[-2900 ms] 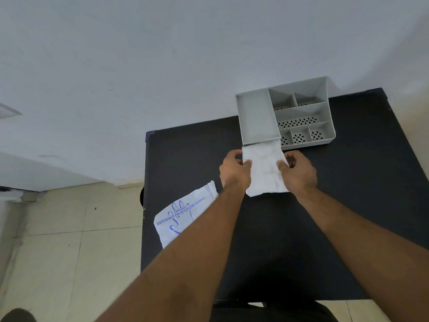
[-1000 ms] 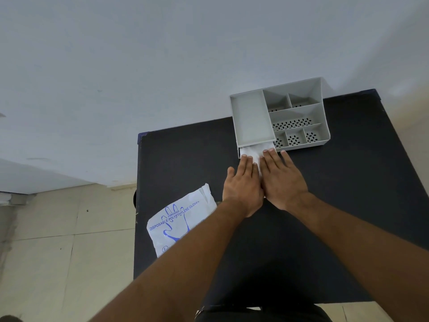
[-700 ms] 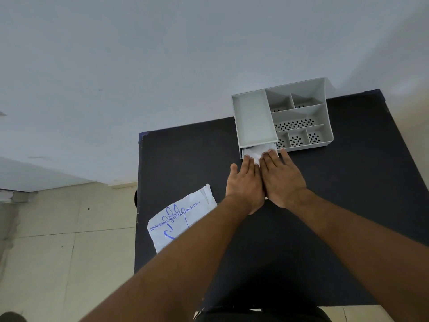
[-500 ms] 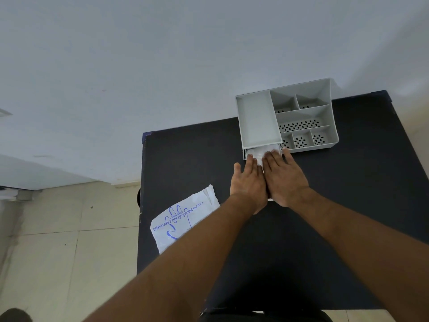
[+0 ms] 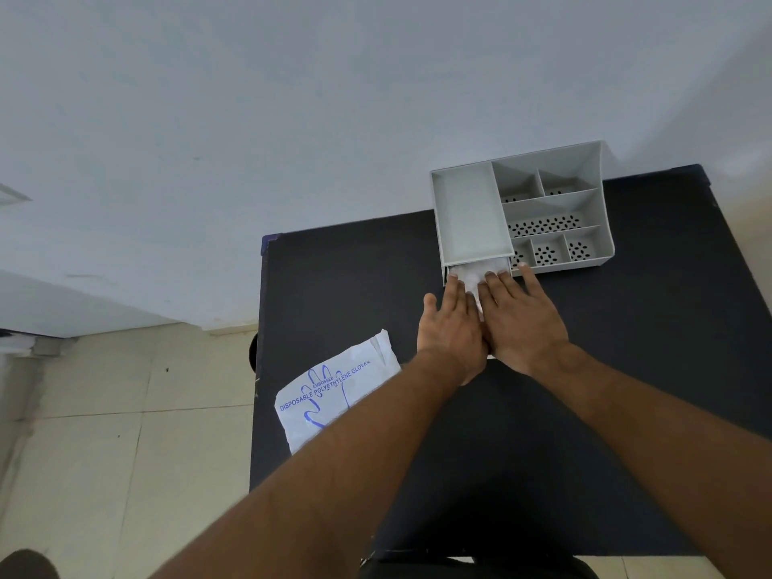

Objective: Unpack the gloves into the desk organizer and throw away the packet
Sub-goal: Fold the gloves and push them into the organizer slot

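Tiled floor (image 5: 104, 411) fills the left of the view, with a white wall (image 5: 292, 98) above it at 12 o'clock. The black table (image 5: 334, 286) begins at centre-left; its near-left edge carries the empty packet (image 5: 334, 390), a white bag printed in blue with a hand outline and "DISPOSABLE POLYETHYLENE GLOVES". The packet overhangs the table edge toward 8 o'clock, and its lower right part is hidden by the left forearm.

At centre, the left hand (image 5: 453, 332) lies flat, palm down, fingers extended and close together, pointing toward 12 o'clock. It grips nothing; it presses on the gloves (image 5: 474, 275), a crumpled white bundle. The right hand (image 5: 522, 323) lies just beside it at 3 o'clock, touching it along the inner edge, likewise flat with fingers straight and slightly spread, holding nothing but resting on the same bundle. The hands cover most of the gloves; only a strip between the fingers and the part at the fingertips shows.

The gloves sit at the mouth of a low slot beneath the large left tray of the desk organizer (image 5: 593, 227), apparently partly inside it, though how far in cannot be told. The grey organizer stands at 1 o'clock against the wall, its right half divided into compartments with perforated floors. Bare table extends to 3 o'clock.
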